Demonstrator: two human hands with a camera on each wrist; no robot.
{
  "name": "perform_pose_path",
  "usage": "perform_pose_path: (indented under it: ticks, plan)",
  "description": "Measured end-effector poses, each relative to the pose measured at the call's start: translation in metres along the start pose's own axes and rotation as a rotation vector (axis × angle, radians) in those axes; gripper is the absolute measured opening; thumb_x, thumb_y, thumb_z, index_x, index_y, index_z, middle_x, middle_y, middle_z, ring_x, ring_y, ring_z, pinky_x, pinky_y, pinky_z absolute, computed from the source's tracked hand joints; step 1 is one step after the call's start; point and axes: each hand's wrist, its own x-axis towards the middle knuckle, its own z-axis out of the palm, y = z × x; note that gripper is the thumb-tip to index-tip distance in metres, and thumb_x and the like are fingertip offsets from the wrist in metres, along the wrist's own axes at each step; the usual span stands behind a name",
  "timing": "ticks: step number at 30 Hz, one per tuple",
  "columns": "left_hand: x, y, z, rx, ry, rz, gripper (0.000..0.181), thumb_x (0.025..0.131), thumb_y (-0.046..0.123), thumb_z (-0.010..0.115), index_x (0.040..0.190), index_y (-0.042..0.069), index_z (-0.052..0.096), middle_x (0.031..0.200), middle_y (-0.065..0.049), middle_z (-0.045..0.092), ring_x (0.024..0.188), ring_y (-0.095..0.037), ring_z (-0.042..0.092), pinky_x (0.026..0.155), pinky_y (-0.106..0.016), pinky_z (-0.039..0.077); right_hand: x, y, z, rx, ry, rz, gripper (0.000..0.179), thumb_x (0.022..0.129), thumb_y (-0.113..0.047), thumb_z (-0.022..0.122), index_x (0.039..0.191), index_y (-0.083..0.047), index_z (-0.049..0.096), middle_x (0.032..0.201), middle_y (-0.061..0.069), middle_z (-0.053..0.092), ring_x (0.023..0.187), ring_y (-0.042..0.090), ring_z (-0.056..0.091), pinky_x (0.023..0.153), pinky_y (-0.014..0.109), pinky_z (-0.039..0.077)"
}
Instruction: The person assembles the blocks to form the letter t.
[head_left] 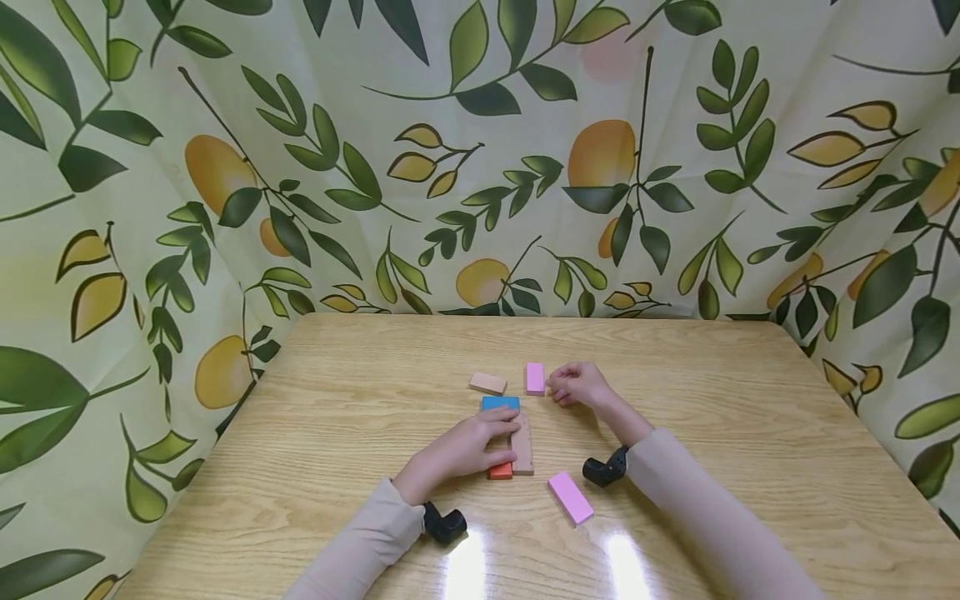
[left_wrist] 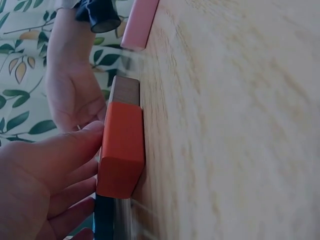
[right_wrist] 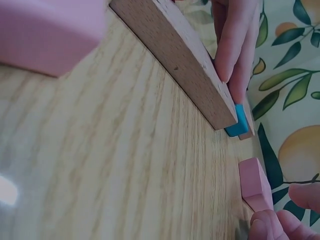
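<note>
My left hand [head_left: 468, 442] rests over a group of blocks, its thumb against the red block [left_wrist: 122, 145] and its fingertips on the long plain wooden block [head_left: 522, 446]. The wooden block lies along the red one's right side, and the blue block [head_left: 501, 402] lies flat across the far end. In the head view the hand hides most of the red block. My right hand [head_left: 581, 386] is beside the far pink block [head_left: 535, 379]. Its loosely bent fingertips [right_wrist: 270, 225] are at that block's near end in the right wrist view, touching or almost touching it.
A short plain wooden block [head_left: 488, 383] lies behind the blue one. Another pink block [head_left: 571, 498] lies slanted nearer the front, between the forearms. All are on a wood-grain table [head_left: 360, 367], with a leaf-patterned curtain [head_left: 420, 208] hanging behind and at the sides.
</note>
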Motion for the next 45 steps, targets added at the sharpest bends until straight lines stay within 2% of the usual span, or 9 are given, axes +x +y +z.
perform_pose_path:
  ticks: [11, 22, 35, 45]
  plan:
    - [-0.001, -0.002, -0.003, -0.045, -0.057, -0.006, 0.046, 0.096, 0.025, 0.058, 0.139, 0.010, 0.053, 0.156, -0.004, 0.039, 0.147, -0.022, 0.034, 0.121, -0.040, 0.032, 0.011, -0.001, 0.000, 0.009, 0.043, 0.052, 0.033, 0.092, -0.013, 0.064, 0.116, 0.009, 0.057, 0.081, 0.004, 0.065, 0.063, 0.006, 0.060, 0.061, 0.019, 0.057]
    - [-0.002, 0.003, 0.000, -0.027, 0.006, -0.015, 0.053, 0.091, 0.035, 0.065, 0.135, 0.008, 0.056, 0.153, -0.006, 0.044, 0.144, -0.024, 0.039, 0.120, -0.039, 0.033, 0.020, 0.000, -0.001, 0.051, 0.063, 0.050, 0.033, 0.092, -0.011, 0.064, 0.117, 0.010, 0.057, 0.079, 0.001, 0.064, 0.060, 0.006, 0.059, 0.058, 0.017, 0.055]
    - [-0.001, 0.005, 0.001, -0.005, 0.007, -0.026, 0.052, 0.092, 0.034, 0.065, 0.136, 0.008, 0.056, 0.153, -0.006, 0.043, 0.144, -0.024, 0.039, 0.120, -0.039, 0.034, 0.028, 0.000, 0.003, 0.078, 0.050, 0.049, 0.042, 0.090, -0.010, 0.066, 0.124, 0.011, 0.055, 0.070, -0.004, 0.064, 0.058, 0.004, 0.059, 0.055, 0.016, 0.054]
    - [0.000, 0.004, 0.002, 0.007, 0.024, -0.030, 0.052, 0.090, 0.035, 0.066, 0.134, 0.008, 0.058, 0.151, -0.005, 0.046, 0.142, -0.024, 0.042, 0.118, -0.038, 0.036, 0.030, -0.004, 0.004, 0.053, 0.051, 0.055, 0.043, 0.088, -0.009, 0.068, 0.125, 0.009, 0.056, 0.065, -0.005, 0.060, 0.055, 0.003, 0.058, 0.051, 0.015, 0.052]
